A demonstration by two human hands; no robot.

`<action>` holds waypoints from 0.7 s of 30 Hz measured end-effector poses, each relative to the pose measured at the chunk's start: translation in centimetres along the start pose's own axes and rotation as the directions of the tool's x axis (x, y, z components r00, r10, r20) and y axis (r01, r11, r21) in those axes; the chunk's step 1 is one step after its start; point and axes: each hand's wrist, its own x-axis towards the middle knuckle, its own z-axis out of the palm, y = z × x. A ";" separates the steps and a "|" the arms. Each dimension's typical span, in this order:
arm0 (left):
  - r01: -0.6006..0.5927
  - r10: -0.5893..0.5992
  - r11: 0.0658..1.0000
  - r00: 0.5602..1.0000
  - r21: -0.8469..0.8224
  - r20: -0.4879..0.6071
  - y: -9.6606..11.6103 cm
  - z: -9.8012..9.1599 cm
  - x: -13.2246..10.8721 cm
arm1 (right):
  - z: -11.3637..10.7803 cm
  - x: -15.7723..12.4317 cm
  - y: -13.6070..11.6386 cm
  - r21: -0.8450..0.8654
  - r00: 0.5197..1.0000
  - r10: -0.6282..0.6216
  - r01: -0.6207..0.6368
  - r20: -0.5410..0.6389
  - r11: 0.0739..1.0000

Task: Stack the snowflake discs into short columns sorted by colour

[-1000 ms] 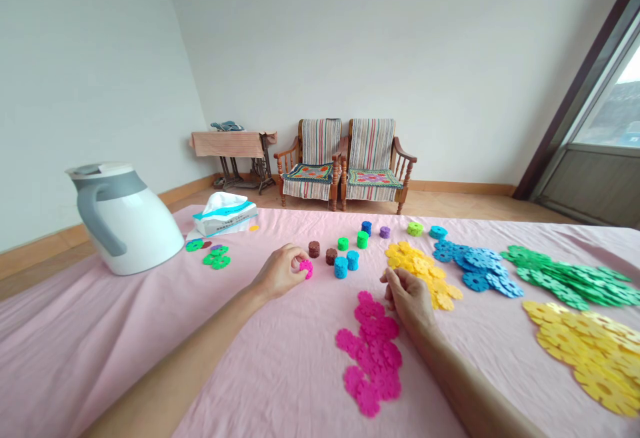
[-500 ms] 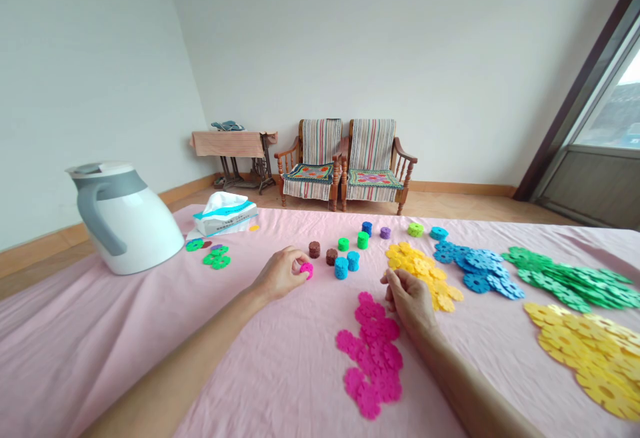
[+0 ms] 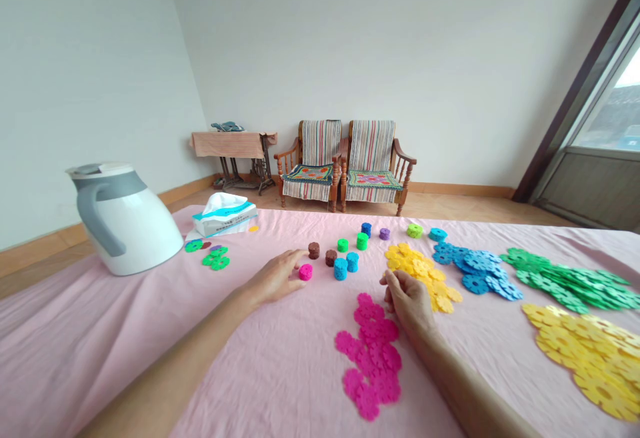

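Note:
My left hand (image 3: pixel 277 277) lies on the pink cloth with its fingers stretched out, just left of a small pink stack of discs (image 3: pixel 305 271) that stands free on the cloth. My right hand (image 3: pixel 407 299) rests curled at the top right of a spread of flat pink flower discs (image 3: pixel 373 355); its fingers are closed and what they hold is hidden. Short stacks in brown (image 3: pixel 314 249), blue (image 3: pixel 341 268), green (image 3: pixel 363 240) and purple (image 3: pixel 385 233) stand in a loose row behind the hands.
A white kettle (image 3: pixel 123 218) and a tissue pack (image 3: pixel 225 215) sit at the left, with a few green discs (image 3: pixel 216 259) beside them. Piles of yellow (image 3: pixel 423 271), blue (image 3: pixel 475 268), green (image 3: pixel 570 281) and more yellow discs (image 3: pixel 595 355) cover the right. Two chairs (image 3: pixel 345 165) stand behind.
My left hand has let go of the small pink stack and opened its fingers; the stack now stands alone. My right hand has stayed in place.

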 end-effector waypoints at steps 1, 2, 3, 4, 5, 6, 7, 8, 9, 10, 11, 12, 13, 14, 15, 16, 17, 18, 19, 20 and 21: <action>0.063 -0.063 0.998 0.998 -0.009 -0.028 0.0 0.1 -0.1 | 0.0 -0.1 -0.1 -0.014 1.000 -0.016 0.016 -0.006 1.000; 0.128 -0.128 0.992 0.990 -0.012 -0.063 0.0 0.3 -0.2 | 0.0 -0.2 -0.2 -0.037 0.999 -0.046 0.045 -0.016 0.998; 0.182 -0.182 0.983 0.978 -0.012 -0.101 0.0 0.5 -0.5 | 0.0 -0.4 -0.4 -0.073 0.995 -0.092 0.090 -0.025 0.993; 0.220 -0.219 0.976 0.966 -0.009 -0.137 0.1 0.7 -0.8 | 0.1 -0.7 -0.7 -0.122 0.988 -0.152 0.147 -0.032 0.982; 0.240 -0.237 0.971 0.957 -0.006 -0.167 0.1 1.0 -1.2 | 0.3 -1.0 -1.2 -0.179 0.976 -0.215 0.207 -0.029 0.962; 0.242 -0.238 0.970 0.953 -0.001 -0.185 0.2 1.2 -1.7 | 0.6 -1.3 -1.7 -0.237 0.961 -0.276 0.266 -0.011 0.935; 0.231 -0.226 0.973 0.955 0.007 -0.193 0.4 1.5 -2.2 | 1.0 -1.8 -2.3 -0.286 0.947 -0.320 0.314 0.026 0.905; 0.217 -0.209 0.976 0.957 0.019 -0.201 0.6 1.7 -2.7 | 1.6 -2.2 -2.9 -0.321 0.935 -0.345 0.353 0.084 0.879; 0.202 -0.191 0.979 0.959 0.035 -0.210 0.8 2.0 -3.2 | 2.3 -2.6 -3.5 -0.348 0.919 -0.361 0.393 0.156 0.851; 0.190 -0.174 0.980 0.960 0.055 -0.219 1.0 2.1 -3.6 | 3.2 -3.0 -4.1 -0.363 0.901 -0.365 0.430 0.235 0.826; 0.182 -0.160 0.980 0.961 0.078 -0.226 1.2 2.3 -3.9 | 4.0 -3.4 -4.5 -0.379 0.883 -0.354 0.455 0.307 0.806; 0.179 -0.152 0.979 0.961 0.101 -0.233 1.4 2.4 -4.1 | 5.0 -3.6 -4.9 -0.405 0.868 -0.323 0.468 0.376 0.785; 0.179 -0.146 0.976 0.960 0.123 -0.239 1.7 2.5 -4.3 | 5.9 -3.7 -5.1 -0.451 0.866 -0.272 0.459 0.419 0.766; 0.177 -0.139 0.973 0.960 0.145 -0.241 1.9 2.5 -4.4 | 6.8 -3.6 -5.1 -0.505 0.869 -0.222 0.445 0.441 0.739; 0.174 -0.132 0.971 0.962 0.163 -0.240 2.2 2.4 -4.5 | 7.6 -3.5 -5.1 -0.560 0.877 -0.180 0.429 0.445 0.709; 0.168 -0.124 0.969 0.964 0.179 -0.237 2.4 2.4 -4.6 | 8.4 -3.2 -5.1 -0.604 0.882 -0.142 0.416 0.448 0.680; 0.163 -0.116 0.968 0.965 0.192 -0.234 2.5 2.3 -4.6 | 9.0 -2.9 -5.0 -0.639 0.888 -0.106 0.401 0.448 0.656; 0.159 -0.110 0.966 0.966 0.203 -0.232 2.7 2.3 -4.6 | 9.6 -2.6 -4.9 -0.668 0.893 -0.075 0.385 0.444 0.636; 0.156 -0.107 0.965 0.968 0.211 -0.229 2.8 2.2 -4.6 | 10.1 -2.2 -4.9 -0.694 0.899 -0.048 0.370 0.436 0.618; 0.157 -0.106 0.963 0.968 0.218 -0.227 2.8 2.2 -4.6 | 10.5 -1.9 -4.8 -0.714 0.903 -0.026 0.357 0.429 0.602; 0.158 -0.106 0.962 0.968 0.225 -0.225 2.9 2.1 -4.6 | 10.8 -1.7 -4.8 -0.731 0.905 -0.011 0.350 0.425 0.586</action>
